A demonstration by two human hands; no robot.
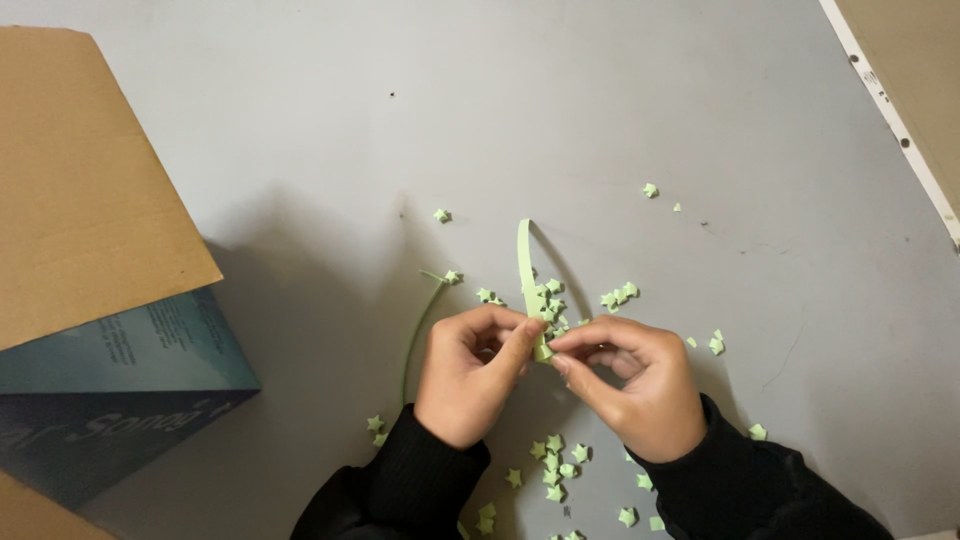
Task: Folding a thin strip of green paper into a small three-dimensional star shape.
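My left hand (468,375) and my right hand (635,385) meet at the middle of the grey table (300,150), fingertips pinching the folded lower end of a pale green paper strip (526,265). The strip rises from the fingers and curves away from me. Several small folded green paper stars (558,462) lie below and between my wrists, and more stars (618,296) lie scattered just beyond my fingers. Both forearms wear black sleeves.
A second thin green strip (418,325) lies curved on the table left of my left hand. A cardboard box with a dark blue printed side (110,370) and an open flap stands at the left. A white-edged board (900,110) crosses the top right corner.
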